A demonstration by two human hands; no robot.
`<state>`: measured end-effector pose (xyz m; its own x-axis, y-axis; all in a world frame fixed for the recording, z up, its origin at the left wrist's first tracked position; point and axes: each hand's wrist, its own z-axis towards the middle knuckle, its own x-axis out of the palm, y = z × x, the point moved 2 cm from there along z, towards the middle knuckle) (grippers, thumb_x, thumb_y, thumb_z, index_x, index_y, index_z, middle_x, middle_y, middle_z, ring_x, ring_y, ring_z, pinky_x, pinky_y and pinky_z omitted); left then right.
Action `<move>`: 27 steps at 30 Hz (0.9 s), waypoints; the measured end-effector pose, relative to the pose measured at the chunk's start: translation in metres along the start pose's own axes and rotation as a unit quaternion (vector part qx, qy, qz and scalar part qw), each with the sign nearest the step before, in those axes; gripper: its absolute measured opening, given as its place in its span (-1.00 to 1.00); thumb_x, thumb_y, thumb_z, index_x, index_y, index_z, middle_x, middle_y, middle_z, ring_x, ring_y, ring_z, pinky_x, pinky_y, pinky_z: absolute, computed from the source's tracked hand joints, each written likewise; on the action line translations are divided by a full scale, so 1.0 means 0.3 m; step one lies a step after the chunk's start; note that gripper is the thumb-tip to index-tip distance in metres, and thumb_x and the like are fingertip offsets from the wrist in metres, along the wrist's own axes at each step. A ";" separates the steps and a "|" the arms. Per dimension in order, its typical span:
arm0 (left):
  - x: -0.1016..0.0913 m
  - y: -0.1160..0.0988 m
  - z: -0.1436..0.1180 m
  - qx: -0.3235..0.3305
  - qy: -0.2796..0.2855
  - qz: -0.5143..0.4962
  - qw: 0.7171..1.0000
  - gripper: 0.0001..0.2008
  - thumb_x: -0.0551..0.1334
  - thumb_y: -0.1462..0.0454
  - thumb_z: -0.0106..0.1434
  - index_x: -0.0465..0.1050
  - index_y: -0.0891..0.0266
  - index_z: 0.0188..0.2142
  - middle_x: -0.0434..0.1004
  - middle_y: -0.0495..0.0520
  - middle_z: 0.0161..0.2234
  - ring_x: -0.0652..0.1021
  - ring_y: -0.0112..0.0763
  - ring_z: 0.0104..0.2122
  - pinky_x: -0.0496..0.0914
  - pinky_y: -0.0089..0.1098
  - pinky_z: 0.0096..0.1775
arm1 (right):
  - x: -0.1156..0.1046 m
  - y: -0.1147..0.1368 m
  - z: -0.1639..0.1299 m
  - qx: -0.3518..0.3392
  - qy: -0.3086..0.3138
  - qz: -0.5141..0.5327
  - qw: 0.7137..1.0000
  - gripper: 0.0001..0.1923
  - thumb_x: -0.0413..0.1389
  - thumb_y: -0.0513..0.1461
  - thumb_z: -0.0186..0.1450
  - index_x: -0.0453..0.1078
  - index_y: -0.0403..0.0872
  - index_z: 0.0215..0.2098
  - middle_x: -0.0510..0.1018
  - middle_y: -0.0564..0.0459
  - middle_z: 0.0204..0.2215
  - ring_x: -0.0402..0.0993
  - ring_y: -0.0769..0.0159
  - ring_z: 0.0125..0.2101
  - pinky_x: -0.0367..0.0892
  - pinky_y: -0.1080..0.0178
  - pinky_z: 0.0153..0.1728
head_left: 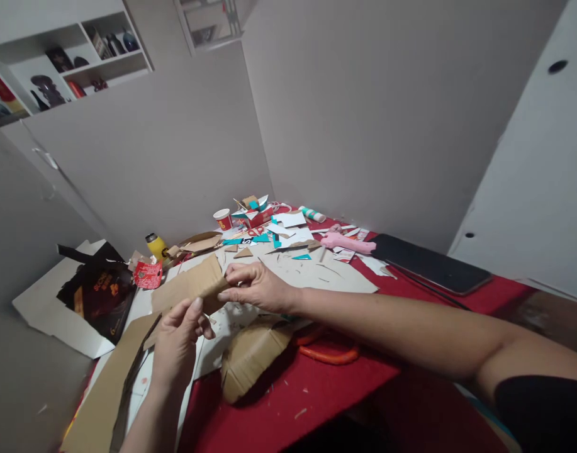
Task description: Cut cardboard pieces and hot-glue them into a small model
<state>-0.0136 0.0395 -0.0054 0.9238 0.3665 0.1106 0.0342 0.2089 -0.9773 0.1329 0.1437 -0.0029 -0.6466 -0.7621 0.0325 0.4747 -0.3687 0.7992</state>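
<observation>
Both hands hold one cardboard piece [190, 286] above the near left part of the red surface [354, 390]. The left hand [177, 343] grips the piece's near edge from below, its fingers [194, 309] closed on the cardboard with the thumb on top. The right hand [255, 286] reaches in from the right and pinches the piece's right end, its fingers [231, 294] clamped on the edge. The piece is flat, tilted, and raised just off the clutter below it.

Under the hands lie white paper sheets [316, 274] and a folded cardboard wrap [250, 355], which rests just near of the right wrist. A long cardboard strip [109, 390] runs along the near left edge. An orange scissors handle [328, 352] lies beneath the right forearm, partly hidden by it.

To the left sits an opened black and white box [87, 296], with a crumpled red wrapper [148, 274] and a yellow bottle [156, 246] beside it. Farther back stand a red paper cup [223, 219], teal and white paper scraps [274, 233], a pink glue gun [347, 242] and a glue stick [313, 214]. A dark tablet [430, 264] lies at the far right. A wall shelf [71, 60] hangs at the upper left.
</observation>
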 end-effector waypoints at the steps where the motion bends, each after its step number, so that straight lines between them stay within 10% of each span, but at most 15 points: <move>1: 0.001 -0.001 -0.001 -0.003 0.005 -0.002 1.000 -0.79 0.39 0.15 0.06 0.54 0.25 -0.40 0.38 -0.13 -0.65 0.37 -0.60 -0.67 0.30 -0.54 -0.58 | -0.001 -0.001 0.000 -0.004 0.001 -0.006 1.000 -0.78 0.28 -0.25 0.09 0.37 -0.15 -0.62 0.25 0.18 -0.54 0.18 0.49 -0.48 0.12 0.39 -0.49; 27: -0.004 -0.016 -0.011 0.062 0.028 0.143 0.987 -0.81 0.37 0.16 0.08 0.60 0.25 -0.42 0.41 -0.09 -0.68 0.36 -0.52 -0.58 0.25 -0.49 -0.45 | 0.002 -0.001 0.003 0.008 0.003 -0.020 1.000 -0.68 0.27 -0.05 0.10 0.45 -0.17 -0.49 0.34 0.12 -0.49 0.31 0.49 -0.53 0.32 0.41 -0.58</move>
<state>-0.0137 0.0350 -0.0014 0.9087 0.3760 -0.1812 -0.2755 0.2145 -0.9371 0.1320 0.1438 -0.0025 -0.6612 -0.7502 -0.0024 0.4396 -0.3900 0.8091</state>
